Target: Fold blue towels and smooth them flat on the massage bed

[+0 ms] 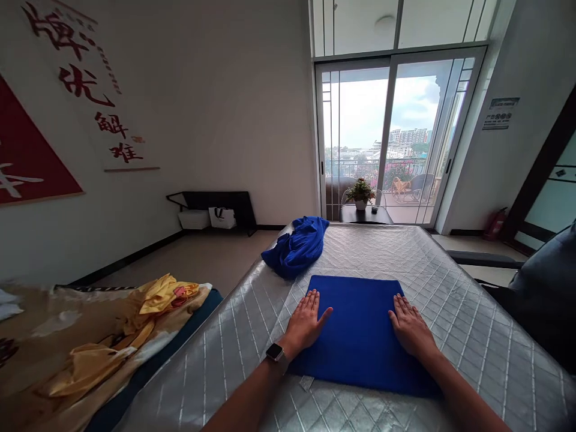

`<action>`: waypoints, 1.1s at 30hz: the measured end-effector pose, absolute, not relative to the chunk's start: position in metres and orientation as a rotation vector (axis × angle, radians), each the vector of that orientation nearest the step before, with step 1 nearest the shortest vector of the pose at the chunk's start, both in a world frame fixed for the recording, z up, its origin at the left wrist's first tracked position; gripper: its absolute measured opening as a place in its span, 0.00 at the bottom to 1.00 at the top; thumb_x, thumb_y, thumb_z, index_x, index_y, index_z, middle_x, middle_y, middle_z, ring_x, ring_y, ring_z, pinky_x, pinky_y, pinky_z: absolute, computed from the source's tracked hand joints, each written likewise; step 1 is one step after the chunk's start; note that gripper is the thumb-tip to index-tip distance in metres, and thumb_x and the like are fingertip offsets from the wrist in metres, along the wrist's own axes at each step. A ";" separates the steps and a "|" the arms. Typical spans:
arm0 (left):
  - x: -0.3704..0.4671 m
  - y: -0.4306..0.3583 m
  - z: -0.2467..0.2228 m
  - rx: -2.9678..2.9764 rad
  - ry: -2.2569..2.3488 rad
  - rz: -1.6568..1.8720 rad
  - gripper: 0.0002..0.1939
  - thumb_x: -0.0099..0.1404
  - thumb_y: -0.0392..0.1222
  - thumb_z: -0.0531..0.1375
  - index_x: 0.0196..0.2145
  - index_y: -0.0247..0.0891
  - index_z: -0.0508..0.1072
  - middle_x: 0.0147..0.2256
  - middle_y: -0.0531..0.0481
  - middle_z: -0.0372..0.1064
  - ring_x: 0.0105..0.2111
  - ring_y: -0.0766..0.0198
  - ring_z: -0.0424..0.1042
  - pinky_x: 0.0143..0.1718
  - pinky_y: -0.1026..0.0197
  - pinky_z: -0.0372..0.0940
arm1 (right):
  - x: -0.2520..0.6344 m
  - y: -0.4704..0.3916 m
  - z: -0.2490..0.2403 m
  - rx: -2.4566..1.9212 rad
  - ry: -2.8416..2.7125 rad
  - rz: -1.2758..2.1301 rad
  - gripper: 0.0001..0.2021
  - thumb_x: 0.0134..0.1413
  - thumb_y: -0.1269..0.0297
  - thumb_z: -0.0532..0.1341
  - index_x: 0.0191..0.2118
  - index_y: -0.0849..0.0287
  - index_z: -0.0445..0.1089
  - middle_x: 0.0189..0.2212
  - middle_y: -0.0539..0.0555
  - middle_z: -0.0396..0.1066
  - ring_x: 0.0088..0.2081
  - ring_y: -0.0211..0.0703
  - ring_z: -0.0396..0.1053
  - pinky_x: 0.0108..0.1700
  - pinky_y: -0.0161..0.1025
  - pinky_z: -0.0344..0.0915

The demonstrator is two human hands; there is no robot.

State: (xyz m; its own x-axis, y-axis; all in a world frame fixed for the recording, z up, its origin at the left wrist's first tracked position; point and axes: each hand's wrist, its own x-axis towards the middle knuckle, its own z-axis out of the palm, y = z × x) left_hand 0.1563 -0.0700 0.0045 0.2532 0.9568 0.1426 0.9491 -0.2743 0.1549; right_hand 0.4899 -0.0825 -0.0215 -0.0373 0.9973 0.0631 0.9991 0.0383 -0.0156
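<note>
A blue cloth [355, 330] lies folded into a flat rectangle on a silver quilted surface [243, 360]. My left hand [306, 321] rests flat on its left edge, fingers stretched forward and thumb out to the side. On the opposite edge, my right hand [409, 324] lies palm down with its fingers extended. Neither hand grips the fabric. A small pale tag [306, 383] pokes out under the near left edge of the cloth. Beyond my left hand, a crumpled blue cloth [299, 246] sits in a heap at the far left of the quilted surface.
To the left, yellow garments [166, 294] lie on a lower brown covering [40, 342]. A potted plant [360, 192] stands on a small dark table [351, 215] before the sliding glass door [355, 120]. A black bag-like object [546, 288] is at the right.
</note>
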 end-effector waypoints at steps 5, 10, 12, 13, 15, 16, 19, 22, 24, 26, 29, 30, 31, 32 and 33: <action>0.159 -0.071 0.005 2.447 1.870 0.372 0.46 0.73 0.68 0.35 0.71 0.26 0.53 0.71 0.35 0.46 0.72 0.50 0.46 0.71 0.47 0.47 | 0.490 -0.083 -0.021 -2.125 -2.231 -0.048 0.33 0.70 0.58 0.38 0.73 0.73 0.45 0.73 0.62 0.39 0.73 0.49 0.37 0.73 0.50 0.41; 0.160 -0.073 0.007 2.434 1.868 0.376 0.48 0.73 0.69 0.34 0.71 0.24 0.53 0.71 0.35 0.46 0.72 0.49 0.45 0.71 0.46 0.46 | 0.490 -0.083 -0.020 -2.140 -2.222 -0.077 0.32 0.70 0.59 0.39 0.73 0.72 0.46 0.73 0.62 0.40 0.73 0.48 0.38 0.72 0.50 0.41; 0.159 -0.073 0.006 2.444 1.863 0.389 0.47 0.73 0.69 0.34 0.71 0.25 0.53 0.71 0.35 0.46 0.72 0.49 0.45 0.71 0.46 0.47 | 0.488 -0.085 -0.016 -2.155 -2.205 -0.094 0.32 0.70 0.59 0.39 0.73 0.71 0.46 0.73 0.61 0.41 0.73 0.48 0.38 0.73 0.50 0.41; 0.159 -0.073 0.006 2.451 1.859 0.396 0.47 0.73 0.68 0.34 0.71 0.25 0.54 0.71 0.35 0.47 0.72 0.49 0.46 0.71 0.46 0.47 | 0.488 -0.086 -0.014 -2.162 -2.204 -0.100 0.31 0.70 0.59 0.39 0.73 0.71 0.46 0.73 0.61 0.41 0.73 0.48 0.38 0.73 0.50 0.40; 0.159 -0.072 0.003 2.467 1.850 0.418 0.46 0.74 0.68 0.35 0.71 0.26 0.54 0.71 0.35 0.49 0.71 0.48 0.46 0.71 0.45 0.48 | 0.487 -0.091 -0.009 -2.176 -2.211 -0.102 0.31 0.70 0.59 0.39 0.73 0.70 0.46 0.73 0.60 0.41 0.73 0.47 0.37 0.73 0.50 0.39; 0.159 -0.071 0.002 2.475 1.847 0.431 0.45 0.74 0.67 0.36 0.71 0.27 0.55 0.71 0.35 0.49 0.71 0.48 0.47 0.71 0.45 0.48 | 0.487 -0.095 -0.007 -2.178 -2.215 -0.096 0.31 0.70 0.59 0.39 0.73 0.69 0.46 0.73 0.60 0.41 0.73 0.46 0.38 0.73 0.50 0.39; 0.158 -0.070 0.000 2.478 1.847 0.446 0.44 0.74 0.67 0.38 0.71 0.27 0.54 0.71 0.35 0.49 0.71 0.47 0.47 0.71 0.44 0.49 | 0.489 -0.112 -0.008 -2.129 -2.237 -0.075 0.31 0.70 0.60 0.39 0.72 0.69 0.48 0.73 0.60 0.42 0.73 0.46 0.39 0.72 0.50 0.42; 0.159 -0.071 0.003 2.441 1.854 0.412 0.46 0.74 0.68 0.36 0.71 0.26 0.53 0.71 0.34 0.46 0.72 0.48 0.45 0.71 0.45 0.47 | 0.491 -0.131 -0.018 -2.054 -2.248 -0.062 0.32 0.71 0.57 0.38 0.72 0.70 0.48 0.73 0.61 0.43 0.73 0.47 0.40 0.72 0.51 0.44; 0.159 -0.072 0.005 2.425 1.852 0.405 0.47 0.74 0.68 0.35 0.71 0.25 0.53 0.71 0.34 0.45 0.72 0.49 0.45 0.71 0.45 0.47 | 0.491 -0.141 -0.026 -2.036 -2.228 -0.052 0.32 0.71 0.55 0.38 0.72 0.70 0.48 0.73 0.61 0.43 0.73 0.47 0.40 0.72 0.51 0.44; 0.160 -0.072 0.006 2.423 1.850 0.407 0.47 0.73 0.68 0.35 0.71 0.24 0.53 0.71 0.33 0.46 0.72 0.49 0.45 0.71 0.45 0.47 | 0.490 -0.146 -0.032 -2.030 -2.193 -0.043 0.32 0.71 0.56 0.38 0.72 0.71 0.48 0.73 0.62 0.44 0.73 0.47 0.39 0.72 0.51 0.44; 0.160 -0.072 0.006 2.429 1.854 0.409 0.46 0.74 0.68 0.36 0.71 0.25 0.54 0.71 0.34 0.46 0.71 0.49 0.46 0.71 0.45 0.47 | 0.487 -0.148 -0.035 -2.031 -2.161 -0.035 0.32 0.70 0.57 0.38 0.72 0.70 0.48 0.73 0.61 0.44 0.73 0.47 0.39 0.72 0.52 0.45; 0.160 -0.072 0.005 2.431 1.854 0.409 0.45 0.74 0.68 0.36 0.71 0.26 0.54 0.71 0.34 0.47 0.71 0.49 0.46 0.71 0.45 0.47 | 0.486 -0.148 -0.034 -2.038 -2.158 -0.033 0.32 0.70 0.57 0.38 0.72 0.69 0.49 0.73 0.61 0.44 0.73 0.46 0.39 0.72 0.52 0.45; 0.160 -0.071 0.005 2.434 1.855 0.411 0.45 0.74 0.67 0.36 0.71 0.26 0.54 0.71 0.34 0.47 0.71 0.49 0.47 0.71 0.45 0.48 | 0.485 -0.148 -0.032 -2.047 -2.158 -0.034 0.32 0.70 0.56 0.38 0.72 0.69 0.49 0.73 0.61 0.44 0.73 0.46 0.40 0.72 0.51 0.44; 0.160 -0.071 0.005 2.437 1.857 0.416 0.45 0.74 0.67 0.37 0.70 0.26 0.54 0.71 0.33 0.47 0.71 0.49 0.47 0.71 0.45 0.48 | 0.484 -0.148 -0.031 -2.057 -2.161 -0.035 0.32 0.70 0.56 0.38 0.72 0.69 0.49 0.73 0.60 0.44 0.73 0.46 0.40 0.72 0.51 0.44; 0.159 -0.071 0.005 2.440 1.862 0.422 0.44 0.74 0.67 0.37 0.70 0.25 0.55 0.71 0.33 0.47 0.71 0.49 0.47 0.70 0.45 0.48 | 0.484 -0.148 -0.029 -2.064 -2.165 -0.037 0.32 0.70 0.57 0.38 0.72 0.69 0.48 0.73 0.60 0.44 0.73 0.46 0.40 0.72 0.51 0.44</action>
State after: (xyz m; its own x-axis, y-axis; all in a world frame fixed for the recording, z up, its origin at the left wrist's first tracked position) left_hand 0.1593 -0.0710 0.0049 0.2411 0.9521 0.1883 0.9402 -0.2772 0.1979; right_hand 0.4837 -0.1477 -0.0287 -0.0418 0.9912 0.1254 0.9949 0.0528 -0.0858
